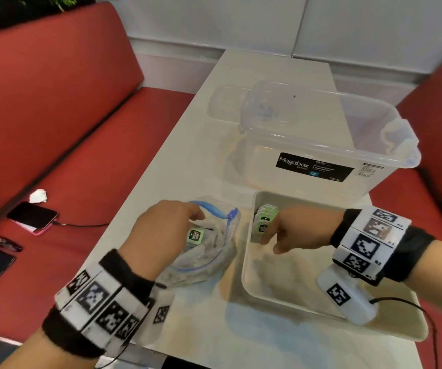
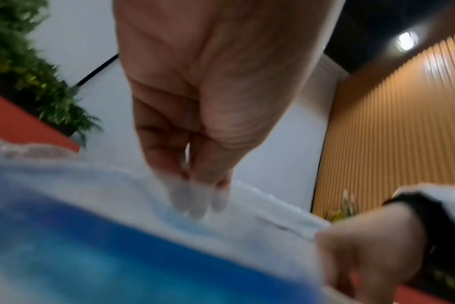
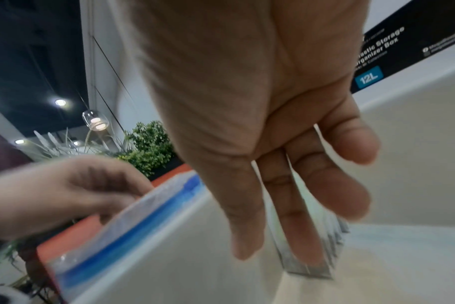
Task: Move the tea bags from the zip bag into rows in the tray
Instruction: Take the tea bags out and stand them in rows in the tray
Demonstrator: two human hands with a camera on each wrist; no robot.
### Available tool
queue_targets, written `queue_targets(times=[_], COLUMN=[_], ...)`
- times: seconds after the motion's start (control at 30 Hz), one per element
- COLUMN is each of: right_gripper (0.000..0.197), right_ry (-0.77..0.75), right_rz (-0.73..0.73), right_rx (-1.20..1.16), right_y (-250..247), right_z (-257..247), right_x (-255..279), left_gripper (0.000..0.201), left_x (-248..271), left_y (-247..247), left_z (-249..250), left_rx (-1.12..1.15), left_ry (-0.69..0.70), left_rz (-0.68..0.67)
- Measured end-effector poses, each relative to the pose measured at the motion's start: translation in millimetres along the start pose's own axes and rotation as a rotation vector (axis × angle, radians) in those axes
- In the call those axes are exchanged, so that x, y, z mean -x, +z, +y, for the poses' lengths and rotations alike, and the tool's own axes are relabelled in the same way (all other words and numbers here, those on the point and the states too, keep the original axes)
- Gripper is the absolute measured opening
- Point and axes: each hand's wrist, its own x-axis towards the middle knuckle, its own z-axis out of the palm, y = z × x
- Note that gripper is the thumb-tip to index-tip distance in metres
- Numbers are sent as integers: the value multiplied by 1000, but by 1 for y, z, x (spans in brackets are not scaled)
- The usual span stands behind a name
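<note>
Fingers of the left hand (image 1: 165,230) reach down into the open mouth of the zip bag (image 1: 211,255) in the lower middle of the head view, just beside a green tea bag (image 1: 195,236) that stands up in the bag; whether they grip it I cannot tell. To the right, the right hand (image 1: 294,230) is inside the tray (image 1: 246,265), with relaxed, nearly straight fingers touching a short row of tea bags (image 1: 265,218) that stands against the tray's upper left corner. A clear storage box (image 1: 318,145) stands above the tray on the white table (image 1: 273,67). In the left wrist view, the left fingers (image 2: 195,197) point down together, their tips behind the blurred plastic of the bag with its blue strip (image 2: 96,257). In the right wrist view, the right fingers (image 3: 294,205) hang open and loose in front of the grey edges of the standing packets (image 3: 312,269), and the bag's blue zipper (image 3: 133,232) shows at the lower left.
</note>
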Motion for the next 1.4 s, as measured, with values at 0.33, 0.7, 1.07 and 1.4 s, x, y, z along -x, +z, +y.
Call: queue_targets(times=[0.33, 0.7, 1.07, 1.4], right_gripper=[32, 35, 35, 33], right_ry=[-14, -13, -17, -69], right_rz=[86, 112, 128, 220], right_rx=[-50, -62, -78, -83], right_y=[-8, -10, -10, -19], right_z=[-23, -31, -31, -39], right_x=[39, 48, 50, 44], left_gripper=[47, 25, 11, 14], left_x=[-15, -21, -17, -3], left_y=[23, 28, 12, -22], left_z=[5, 9, 17, -8], left_rx=[-492, -552, -577, -178], left_ry=[89, 124, 89, 6], left_rz=[-203, -289, -319, -124])
